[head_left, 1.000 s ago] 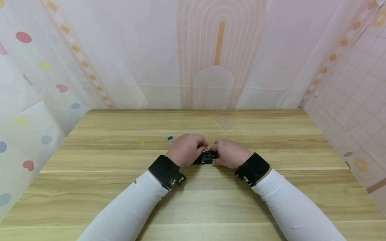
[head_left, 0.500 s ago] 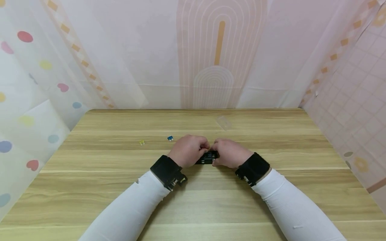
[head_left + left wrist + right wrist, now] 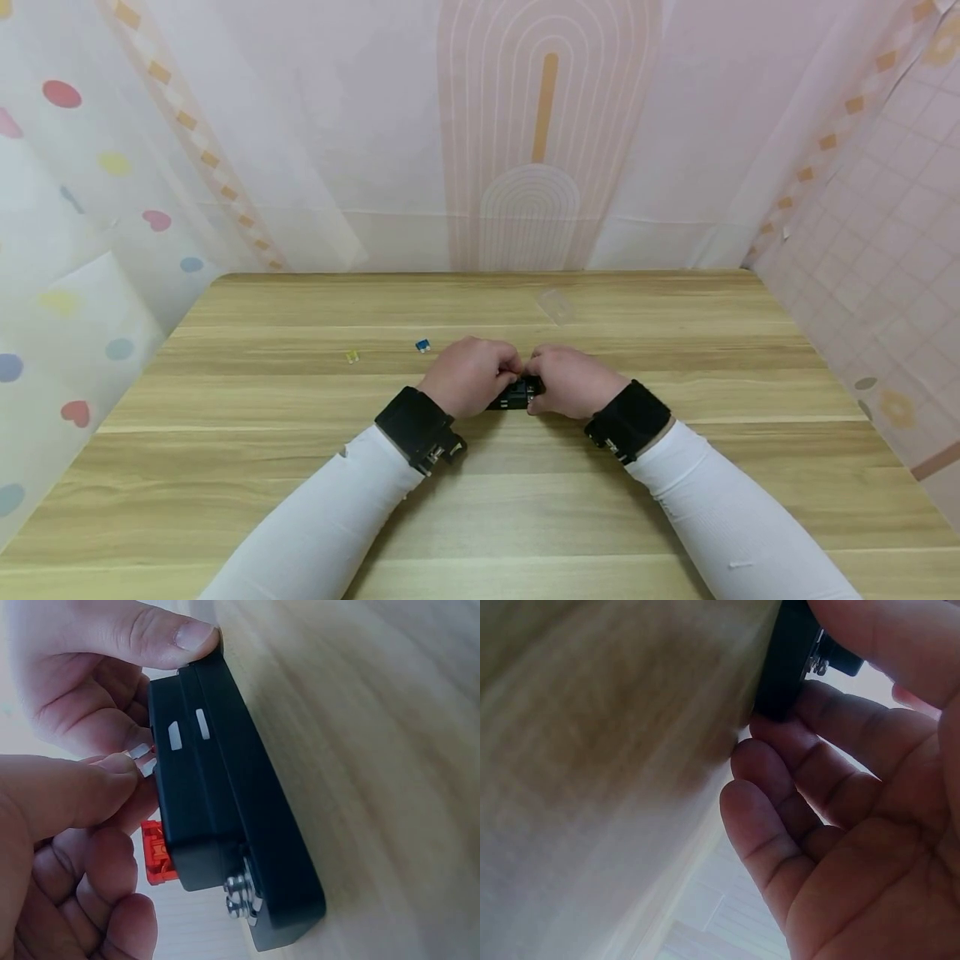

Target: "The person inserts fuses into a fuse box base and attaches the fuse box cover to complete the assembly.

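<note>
Both hands meet over a black fuse holder (image 3: 516,393) on the wooden table (image 3: 675,350): the left hand (image 3: 468,375) pinches a small fuse at its top, the right hand (image 3: 570,381) grips its end; a blue fuse (image 3: 423,344) lies just left of the holder

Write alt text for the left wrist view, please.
A black fuse holder stands on edge on a wooden table, held between both hands: left hand in front, right hand behind. A red blade fuse sits in its side.
</note>
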